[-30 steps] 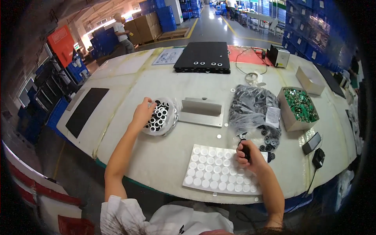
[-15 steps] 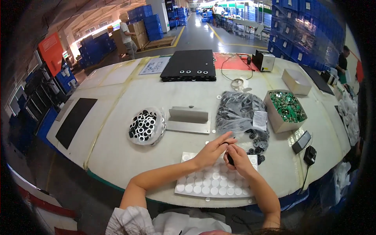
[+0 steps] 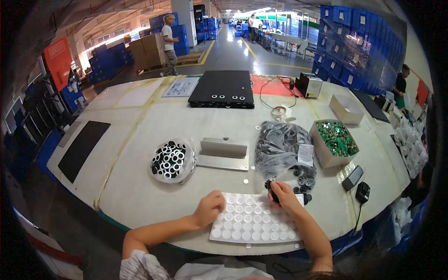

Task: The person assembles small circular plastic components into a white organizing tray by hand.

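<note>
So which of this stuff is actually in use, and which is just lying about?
In use: white tray under the left hand; small black part in the right hand; bag of rings; black parts bag.

Lying about: black panel; box of green boards; metal bracket; empty box.

- Left hand (image 3: 209,208): bare, no glove, ring or watch to be seen.
- Right hand (image 3: 283,197): bare as well, nothing worn at the wrist.
- Both forearms uncovered up to the elbow.
- Sleeve (image 3: 140,266): short, light fabric with fine thin stripes, at the left upper arm.
</note>
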